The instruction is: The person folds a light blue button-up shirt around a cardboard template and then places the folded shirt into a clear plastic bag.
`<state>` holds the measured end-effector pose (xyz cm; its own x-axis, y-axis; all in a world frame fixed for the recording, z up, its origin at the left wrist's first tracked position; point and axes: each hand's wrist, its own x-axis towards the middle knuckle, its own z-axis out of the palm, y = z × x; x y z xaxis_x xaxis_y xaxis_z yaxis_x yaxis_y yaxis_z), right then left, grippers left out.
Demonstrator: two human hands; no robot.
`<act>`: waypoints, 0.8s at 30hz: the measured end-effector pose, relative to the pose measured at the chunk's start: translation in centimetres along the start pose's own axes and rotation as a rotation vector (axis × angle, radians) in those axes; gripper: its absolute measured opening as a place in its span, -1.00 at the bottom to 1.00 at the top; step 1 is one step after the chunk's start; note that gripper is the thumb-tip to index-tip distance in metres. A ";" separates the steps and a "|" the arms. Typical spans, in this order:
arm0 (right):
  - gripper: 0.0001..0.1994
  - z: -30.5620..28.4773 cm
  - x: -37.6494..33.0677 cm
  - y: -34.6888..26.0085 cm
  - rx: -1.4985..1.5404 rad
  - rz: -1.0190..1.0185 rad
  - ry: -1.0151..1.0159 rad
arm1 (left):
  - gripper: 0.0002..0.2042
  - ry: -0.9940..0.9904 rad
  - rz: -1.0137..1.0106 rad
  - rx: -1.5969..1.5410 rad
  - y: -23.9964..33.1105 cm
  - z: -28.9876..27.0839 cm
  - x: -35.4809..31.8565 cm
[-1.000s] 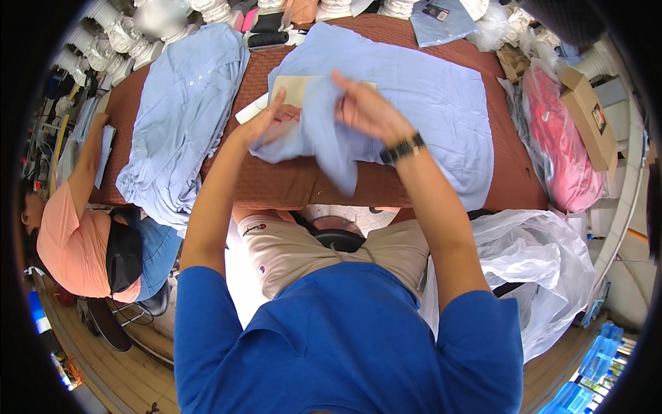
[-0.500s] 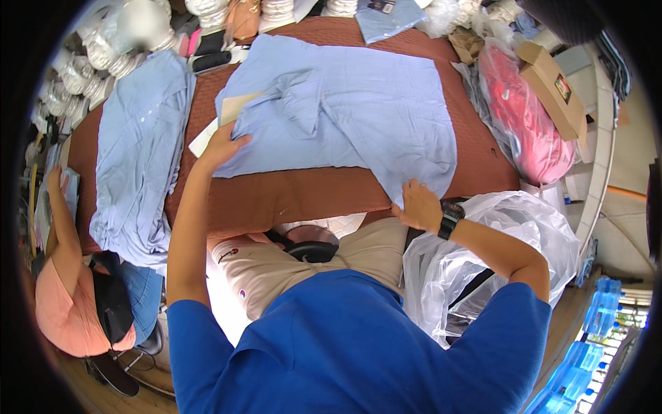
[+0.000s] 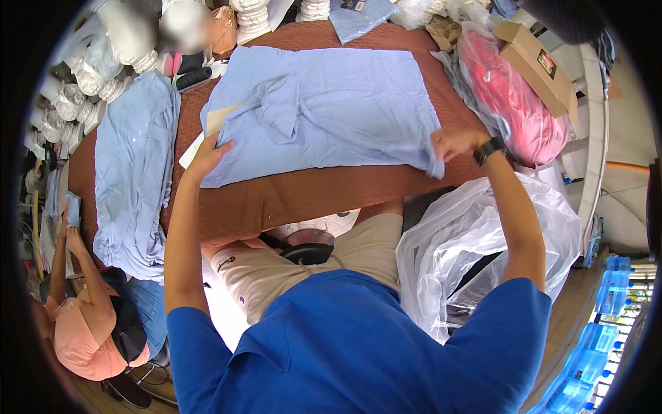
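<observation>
A light-blue shirt lies spread face down in front of me, its sleeve folded across the body toward the near right corner. At its left edge, a cream and white card sticks out. My left hand is closed on that edge beside the card, thumb on the cloth; some of its fingers are hidden. On the opposite side, my right hand, wearing a black watch, pinches the sleeve's end, which is bunched up and hangs at the shirt's near right corner.
The table has a brown quilted cover. Another blue shirt lies at left, near a seated co-worker. White balusters crowd the back left. At right are bagged red cloth, a cardboard box and a clear plastic bag.
My right hand has lifted and moved right and away from me, drawing the sleeve's end along. My left hand keeps its place at the shirt's edge. The co-worker's arms have moved.
</observation>
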<state>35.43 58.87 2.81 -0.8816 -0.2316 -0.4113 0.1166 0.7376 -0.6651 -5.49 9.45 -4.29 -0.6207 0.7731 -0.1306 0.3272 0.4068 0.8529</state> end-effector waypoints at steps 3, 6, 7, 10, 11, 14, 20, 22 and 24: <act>-0.55 -1.3 -0.4 -1.2 0.870 0.546 0.532 | -0.41 0.034 -0.060 0.062 -1.7 -1.1 -0.8; -0.49 0.7 1.4 -1.3 1.024 0.632 0.642 | -0.40 0.066 -0.042 0.066 -2.5 -1.5 -1.5; -0.47 2.1 -0.6 2.6 0.890 0.646 0.615 | -0.39 0.050 -0.014 0.059 -1.3 -0.4 -0.2; -0.49 3.5 -0.9 3.3 0.692 0.681 0.620 | -0.39 0.081 -0.010 0.102 -1.0 0.0 -0.3; -0.50 3.3 -0.1 4.0 0.663 0.694 0.673 | -0.39 0.110 0.002 0.137 -2.3 -0.2 -0.5; -0.55 2.9 -0.1 3.9 0.412 0.791 0.656 | -0.40 0.125 0.009 0.131 -2.7 -0.7 -1.3; -0.57 4.0 1.0 5.6 0.228 0.929 0.750 | -0.44 0.237 0.050 0.283 -2.7 0.4 -1.2; -0.56 4.0 2.7 4.5 -0.082 1.064 0.786 | -0.49 0.248 0.044 0.308 -2.2 0.2 -1.8; -0.52 4.3 3.0 5.1 -0.432 1.269 0.770 | -0.54 0.215 0.050 0.304 -1.0 0.4 -0.6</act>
<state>35.38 59.22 -4.53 -0.3397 0.9393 -0.0476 0.9286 0.3430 0.1416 -5.13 8.77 -5.32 -0.7238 0.6886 0.0440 0.5373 0.5225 0.6621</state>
